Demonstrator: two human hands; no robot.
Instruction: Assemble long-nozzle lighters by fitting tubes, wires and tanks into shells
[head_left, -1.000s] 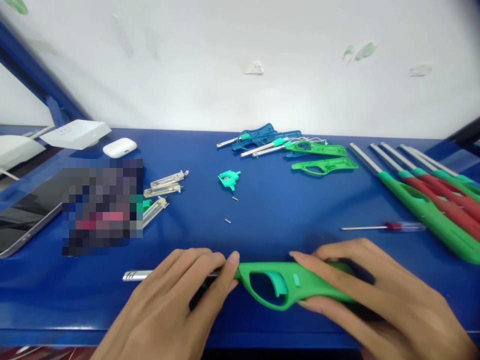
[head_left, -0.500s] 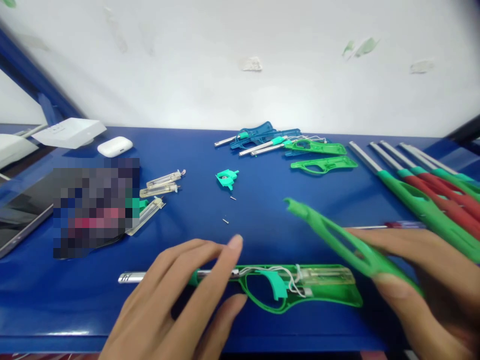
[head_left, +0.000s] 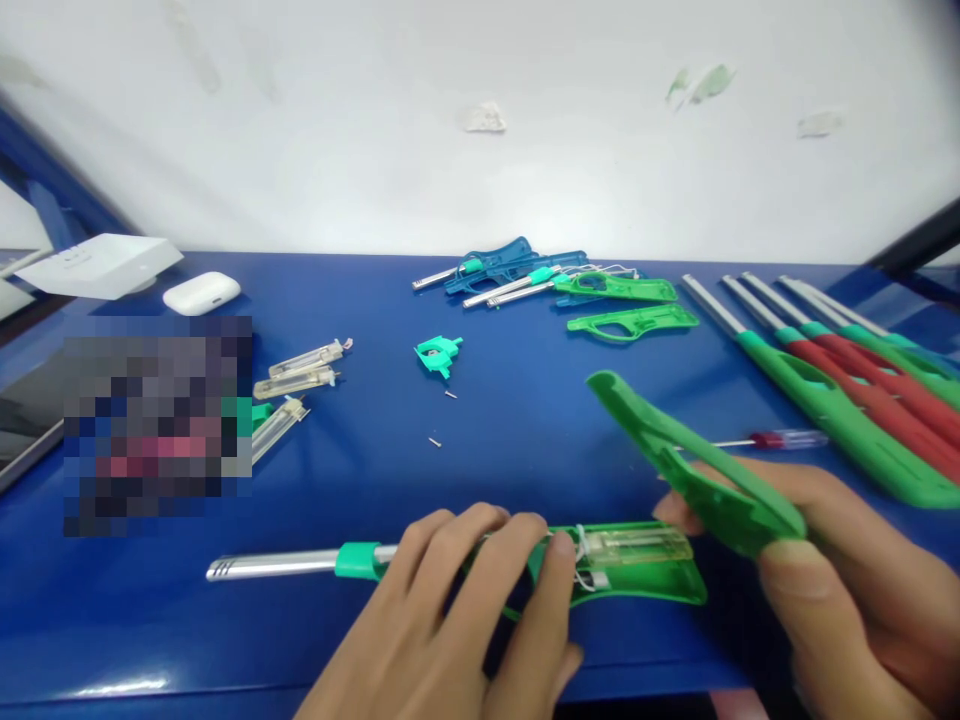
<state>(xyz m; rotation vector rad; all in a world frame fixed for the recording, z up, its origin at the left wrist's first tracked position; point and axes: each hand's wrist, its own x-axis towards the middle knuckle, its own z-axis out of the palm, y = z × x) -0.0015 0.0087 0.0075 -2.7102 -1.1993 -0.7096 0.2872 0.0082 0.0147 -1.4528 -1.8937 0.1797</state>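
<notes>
A green gas lighter lies opened near the front edge of the blue table [head_left: 525, 440], its lower shell [head_left: 645, 580] showing a clear fuel tank and white wires, its metal nozzle [head_left: 277, 565] pointing left. My left hand [head_left: 465, 620] rests on the trigger part of this open lighter, fingers curled down onto it. My right hand [head_left: 847, 580] grips the removed green cover half [head_left: 697, 470], tilted up above the table just right of the open shell.
Blue and green lighter parts [head_left: 555, 290] lie at the back centre. Several whole green and red lighters [head_left: 840, 370] lie at the right, a red-handled screwdriver [head_left: 772, 440] beside them. Clear fuel tanks [head_left: 292, 385], a small teal trigger piece [head_left: 437, 353], tiny screws, and an earbud case [head_left: 201, 293] lie at the left.
My right hand has lifted the green cover half off the lighter and holds it raised. My left hand has slid right from the nozzle onto the trigger area.
</notes>
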